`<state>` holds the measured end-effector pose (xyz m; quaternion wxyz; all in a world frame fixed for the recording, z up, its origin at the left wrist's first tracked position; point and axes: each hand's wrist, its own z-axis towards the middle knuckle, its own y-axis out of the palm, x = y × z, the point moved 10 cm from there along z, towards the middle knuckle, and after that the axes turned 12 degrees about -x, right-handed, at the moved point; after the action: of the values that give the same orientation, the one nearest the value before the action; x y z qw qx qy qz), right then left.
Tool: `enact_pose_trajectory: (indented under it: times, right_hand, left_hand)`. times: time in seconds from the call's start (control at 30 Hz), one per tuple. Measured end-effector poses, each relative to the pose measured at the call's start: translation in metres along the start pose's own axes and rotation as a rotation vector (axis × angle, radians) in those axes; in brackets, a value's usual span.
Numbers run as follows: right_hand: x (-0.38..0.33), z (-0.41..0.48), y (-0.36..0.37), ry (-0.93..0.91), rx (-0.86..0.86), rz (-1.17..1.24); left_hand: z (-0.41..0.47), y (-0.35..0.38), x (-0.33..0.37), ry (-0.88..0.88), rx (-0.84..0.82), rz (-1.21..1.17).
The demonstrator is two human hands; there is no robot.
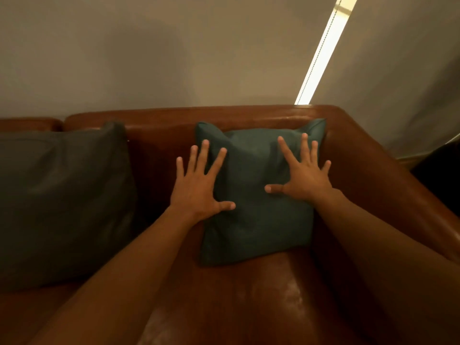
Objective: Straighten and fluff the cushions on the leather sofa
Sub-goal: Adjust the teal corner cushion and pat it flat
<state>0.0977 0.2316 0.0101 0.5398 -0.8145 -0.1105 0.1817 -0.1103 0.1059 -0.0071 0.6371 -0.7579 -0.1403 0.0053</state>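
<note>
A small teal fabric cushion [256,220] stands upright against the backrest of the brown leather sofa [361,185], in its right corner. My left hand [199,185] lies flat with fingers spread on the cushion's left edge. My right hand [302,170] presses flat with fingers spread on its upper right part. Neither hand grips anything. A larger dark grey-green cushion [62,202] leans against the backrest at the left.
The sofa's right armrest [403,195] rises close beside the teal cushion. Bare leather seat [249,302] lies in front of it. A grey wall [174,58] and blind stand behind, with a bright strip of light [321,53] at the upper right.
</note>
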Motion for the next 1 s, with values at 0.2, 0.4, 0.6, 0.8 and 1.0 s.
enact_pose_trajectory:
  times: [0.2, 0.4, 0.6, 0.8, 1.0]
  right_hand:
    - [0.042, 0.024, 0.014, -0.052, -0.076, 0.137]
    - [0.052, 0.048, 0.030, -0.108, -0.109, 0.280]
    - [0.051, 0.068, 0.032, -0.106, -0.150, 0.316]
    - [0.074, 0.076, 0.027, -0.110, -0.047, 0.653]
    - [0.109, 0.081, 0.045, -0.019, -0.127, 1.186]
  left_hand:
    - [0.033, 0.017, 0.081, 0.098, 0.061, 0.191]
    - [0.059, 0.029, 0.059, -0.022, 0.015, 0.123]
    - [0.080, 0.036, 0.039, -0.093, -0.078, 0.061]
    - [0.065, 0.035, 0.011, -0.159, 0.074, -0.252]
    - [0.057, 0.033, -0.018, -0.191, 0.302, -0.834]
